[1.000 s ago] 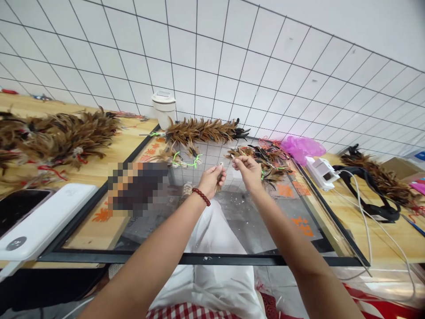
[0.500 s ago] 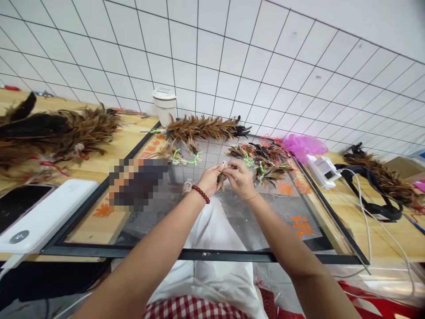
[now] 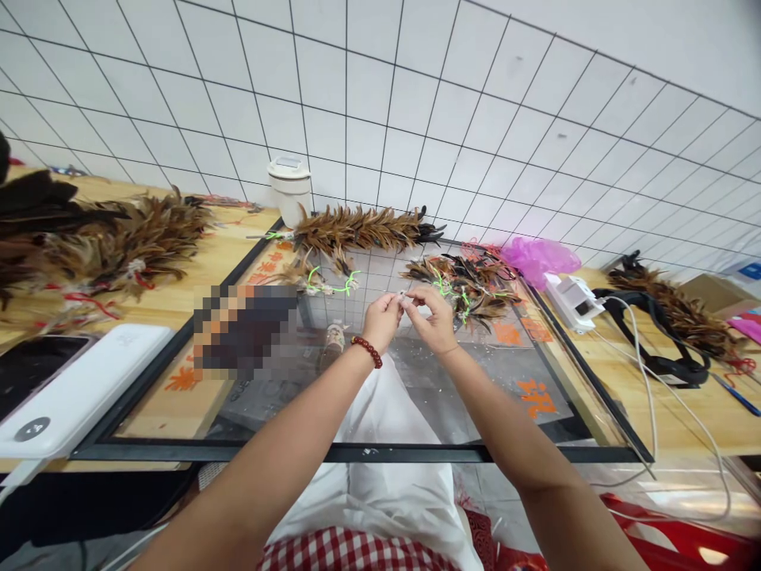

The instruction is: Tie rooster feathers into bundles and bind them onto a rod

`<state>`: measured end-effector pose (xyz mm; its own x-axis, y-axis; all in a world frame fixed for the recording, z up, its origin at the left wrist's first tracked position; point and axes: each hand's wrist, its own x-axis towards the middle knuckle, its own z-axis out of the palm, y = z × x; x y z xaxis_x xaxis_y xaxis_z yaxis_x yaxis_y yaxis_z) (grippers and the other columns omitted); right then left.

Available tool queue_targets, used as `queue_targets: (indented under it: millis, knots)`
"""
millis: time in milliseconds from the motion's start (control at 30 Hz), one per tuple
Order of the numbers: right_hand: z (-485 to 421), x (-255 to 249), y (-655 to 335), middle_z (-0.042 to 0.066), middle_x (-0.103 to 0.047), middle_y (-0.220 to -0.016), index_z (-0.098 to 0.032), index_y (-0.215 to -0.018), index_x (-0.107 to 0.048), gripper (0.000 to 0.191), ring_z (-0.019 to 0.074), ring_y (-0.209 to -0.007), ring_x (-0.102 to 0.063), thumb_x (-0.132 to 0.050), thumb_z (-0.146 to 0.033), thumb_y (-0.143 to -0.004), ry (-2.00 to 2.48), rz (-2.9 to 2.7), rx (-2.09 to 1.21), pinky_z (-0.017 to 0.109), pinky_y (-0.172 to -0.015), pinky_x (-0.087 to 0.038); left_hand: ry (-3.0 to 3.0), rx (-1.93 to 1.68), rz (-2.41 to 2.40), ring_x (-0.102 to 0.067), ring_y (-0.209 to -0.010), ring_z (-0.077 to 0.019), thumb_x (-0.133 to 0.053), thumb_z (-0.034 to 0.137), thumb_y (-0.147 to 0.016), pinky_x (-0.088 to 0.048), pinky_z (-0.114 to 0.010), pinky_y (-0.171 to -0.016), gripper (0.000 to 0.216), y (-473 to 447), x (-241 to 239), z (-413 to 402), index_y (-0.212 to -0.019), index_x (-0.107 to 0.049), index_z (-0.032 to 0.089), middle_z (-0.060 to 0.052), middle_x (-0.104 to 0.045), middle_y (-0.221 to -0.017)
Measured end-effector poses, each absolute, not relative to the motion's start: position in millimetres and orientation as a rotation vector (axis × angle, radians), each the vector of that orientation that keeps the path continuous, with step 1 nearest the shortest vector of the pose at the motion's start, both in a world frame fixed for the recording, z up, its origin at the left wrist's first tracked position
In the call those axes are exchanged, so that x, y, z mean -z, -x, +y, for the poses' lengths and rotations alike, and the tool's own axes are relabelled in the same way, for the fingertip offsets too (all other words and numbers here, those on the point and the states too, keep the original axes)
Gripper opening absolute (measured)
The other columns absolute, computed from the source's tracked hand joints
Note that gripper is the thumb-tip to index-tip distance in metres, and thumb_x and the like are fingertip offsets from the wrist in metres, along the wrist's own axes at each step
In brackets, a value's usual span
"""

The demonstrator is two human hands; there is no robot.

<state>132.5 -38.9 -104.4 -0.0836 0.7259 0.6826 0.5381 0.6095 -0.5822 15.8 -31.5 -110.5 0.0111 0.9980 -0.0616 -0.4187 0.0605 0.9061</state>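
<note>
Over the glass tabletop [image 3: 380, 434] my left hand [image 3: 381, 321], with a dark red bead bracelet [image 3: 367, 351] at its wrist, is closed in a pinch. The fingertips of my right hand [image 3: 432, 319] meet it, also pinched. A tiny whitish tip [image 3: 402, 296] shows between them, the end of a small feather piece whose brown part the fingers now hide. Just right of my right hand lies a pile of brown and black feathers [image 3: 476, 289] with bright green ties. Beyond my left hand are small feather bunches [image 3: 333, 281] with green ties.
A long feather garland [image 3: 362, 228] lies at the back beside a white lidded cup [image 3: 290, 190]. More feathers [image 3: 124, 238], a white power bank [image 3: 89, 388] and a phone [image 3: 39, 369] are left. Rightward are a pink plastic bag [image 3: 541, 260], a white adapter [image 3: 574, 303] with cables and a black headband [image 3: 659, 341].
The brown feather that hung between my hands is no longer visible. My fingers have closed in tighter around the whitish tip, and the view has shifted slightly.
</note>
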Motion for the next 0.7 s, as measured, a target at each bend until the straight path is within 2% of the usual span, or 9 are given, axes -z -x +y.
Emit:
queue_targets:
  millis: [167, 267, 400, 500, 600, 700]
  knots:
    - [-38.6, 104.5, -131.0, 0.003, -0.062, -0.078, -0.021, -0.079, -0.062, 0.016, 0.016, -0.077, -0.057, -0.054, -0.032, -0.088, 1.031, -1.683, -0.303, 0.032, -0.075, -0.048, -0.955, -1.285, 0.916, -0.031, -0.041, -0.0047, -0.061, 0.029, -0.081, -0.023, -0.019, -0.042, 0.029, -16.0, 110.9, -33.7, -0.058, -0.051, 0.015, 0.005, -0.041, -0.047]
    - [-32.8, 109.4, -133.9, 0.002, -0.061, -0.078, -0.021, -0.078, -0.062, 0.017, 0.0154, -0.076, -0.057, -0.058, -0.036, -0.084, 1.036, -1.577, -0.413, 0.03, -0.074, -0.048, -0.956, -1.241, 0.883, -0.032, -0.041, -0.0048, -0.063, 0.032, -0.08, -0.022, -0.019, -0.041, 0.026, -13.9, 109.9, -34.0, -0.062, -0.055, 0.014, 0.005, -0.041, -0.048]
    - [-23.8, 115.0, -140.8, 0.001, -0.06, -0.086, -0.021, -0.09, -0.064, 0.025, 0.012, -0.07, -0.057, -0.066, -0.042, -0.077, 0.943, -1.469, -0.815, 0.028, -0.07, -0.049, -0.943, -1.175, 0.784, -0.029, -0.039, -0.0038, -0.067, 0.034, -0.077, -0.019, -0.018, -0.041, 0.026, -9.9, 107.3, -34.1, -0.064, -0.057, 0.013, 0.005, -0.039, -0.046]
    - [-22.9, 115.3, -144.0, -0.002, -0.058, -0.073, -0.02, -0.086, -0.064, 0.028, 0.0112, -0.065, -0.054, -0.068, -0.046, -0.075, 0.881, -1.464, -1.047, 0.028, -0.068, -0.048, -0.979, -1.097, 0.72, -0.028, -0.039, -0.0035, -0.067, 0.036, -0.076, -0.019, -0.018, -0.04, 0.029, -8.2, 106.9, -34.9, -0.063, -0.057, 0.013, 0.006, -0.037, -0.045]
    - [-25.9, 114.7, -143.2, -0.003, -0.054, -0.065, -0.019, -0.077, -0.061, 0.03, 0.0113, -0.062, -0.052, -0.069, -0.048, -0.073, 0.913, -1.452, -1.003, 0.028, -0.065, -0.047, -1.019, -1.083, 0.724, -0.032, -0.041, -0.004, -0.067, 0.038, -0.076, -0.022, -0.018, -0.041, 0.031, -8.9, 109.0, -35.2, -0.064, -0.058, 0.012, 0.004, -0.042, -0.048]
    - [-22.3, 113.0, -145.3, -0.003, -0.055, -0.065, -0.019, -0.077, -0.059, 0.031, 0.0119, -0.062, -0.053, -0.065, -0.05, -0.075, 0.968, -1.521, -0.972, 0.027, -0.064, -0.046, -1.013, -1.114, 0.773, -0.032, -0.04, -0.0038, -0.066, 0.038, -0.077, -0.021, -0.018, -0.04, 0.032, -9.7, 111.6, -33.5, -0.062, -0.056, 0.012, 0.004, -0.041, -0.048]
